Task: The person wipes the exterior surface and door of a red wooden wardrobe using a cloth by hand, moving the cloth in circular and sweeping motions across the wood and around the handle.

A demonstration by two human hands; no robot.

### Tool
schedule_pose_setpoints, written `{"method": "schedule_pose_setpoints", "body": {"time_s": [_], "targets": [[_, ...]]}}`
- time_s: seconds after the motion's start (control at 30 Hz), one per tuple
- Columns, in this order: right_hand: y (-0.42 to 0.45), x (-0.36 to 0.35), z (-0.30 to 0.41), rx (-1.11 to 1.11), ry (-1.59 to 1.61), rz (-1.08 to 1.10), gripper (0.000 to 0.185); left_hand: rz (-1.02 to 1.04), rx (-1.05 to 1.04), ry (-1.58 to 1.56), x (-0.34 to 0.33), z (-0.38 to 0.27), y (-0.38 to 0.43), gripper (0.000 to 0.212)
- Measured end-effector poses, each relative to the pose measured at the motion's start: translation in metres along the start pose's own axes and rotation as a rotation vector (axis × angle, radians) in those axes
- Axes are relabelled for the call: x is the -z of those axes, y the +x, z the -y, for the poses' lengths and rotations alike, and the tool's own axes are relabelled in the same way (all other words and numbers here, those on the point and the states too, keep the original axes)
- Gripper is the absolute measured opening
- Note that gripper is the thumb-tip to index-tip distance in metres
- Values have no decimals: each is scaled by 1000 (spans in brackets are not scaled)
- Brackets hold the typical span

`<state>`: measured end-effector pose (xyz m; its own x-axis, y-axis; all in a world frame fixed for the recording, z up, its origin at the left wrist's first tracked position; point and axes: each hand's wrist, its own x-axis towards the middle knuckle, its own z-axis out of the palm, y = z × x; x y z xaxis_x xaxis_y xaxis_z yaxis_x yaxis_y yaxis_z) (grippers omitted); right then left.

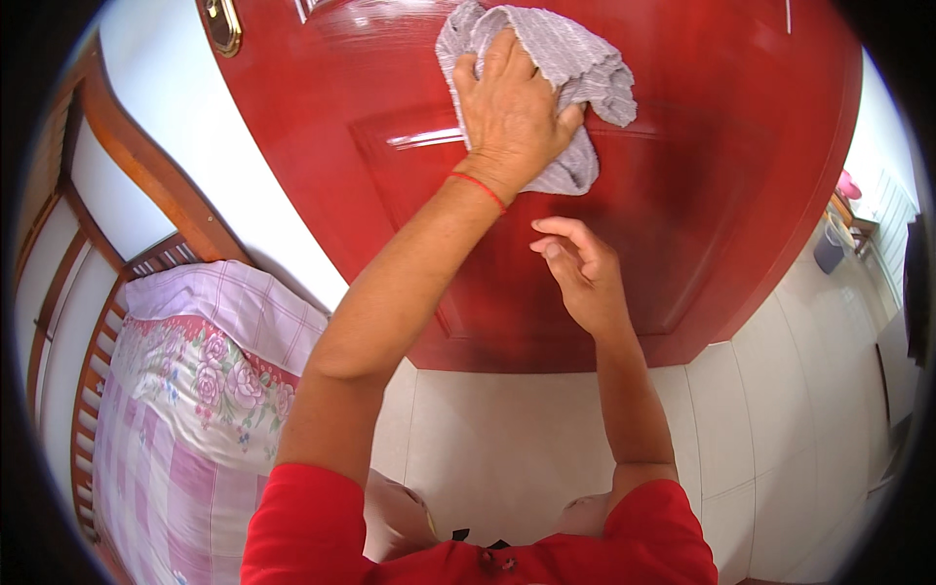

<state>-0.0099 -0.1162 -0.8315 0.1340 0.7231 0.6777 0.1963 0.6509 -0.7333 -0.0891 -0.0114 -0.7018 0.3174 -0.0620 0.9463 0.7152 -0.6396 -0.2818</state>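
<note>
My left hand (512, 110), with a red string round the wrist, presses a grey ribbed cloth (585, 58) against a glossy red panelled door (409, 241). The thumb and fingers are spread over the cloth, and some fingertips are hidden in its folds. Lower and to the right, my right hand (581, 263) hangs in front of the door's lower panel with its fingers loosely curled and nothing in them. The two hands are apart.
A wooden bed frame (146, 175) with a flowered, checked bedspread (219, 409) stands at the left. A brass door lock plate (223, 25) is at the upper left. On the tiled floor (512, 431) at the far right is a dark bucket (831, 248).
</note>
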Motion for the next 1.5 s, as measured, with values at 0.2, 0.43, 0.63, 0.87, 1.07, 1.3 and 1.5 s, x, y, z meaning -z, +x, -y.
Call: {"method": "schedule_pose_setpoints", "body": {"time_s": [0.2,0.43,0.63,0.87,1.07,1.3,1.5], "targets": [[22,-17,-30,100,231,-52,52,49,-12,-60,12,3,-4,49],[46,-29,-3,99,193,-273,57,131,72,-255,29,3,-33,36],[67,-50,3,188,297,-448,49,-5,-17,-185,6,7,-39,31],[70,-61,-6,343,43,-776,50,60,120,-501,16,18,-31,27],[8,-94,-15,-34,-88,-968,49,-240,168,-269,-15,14,-38,31],[22,-72,-11,143,62,-780,58,-267,6,-259,-20,13,-47,28],[62,-50,-11,325,-42,-536,59,-2,-78,-339,-14,19,-46,19]]}}
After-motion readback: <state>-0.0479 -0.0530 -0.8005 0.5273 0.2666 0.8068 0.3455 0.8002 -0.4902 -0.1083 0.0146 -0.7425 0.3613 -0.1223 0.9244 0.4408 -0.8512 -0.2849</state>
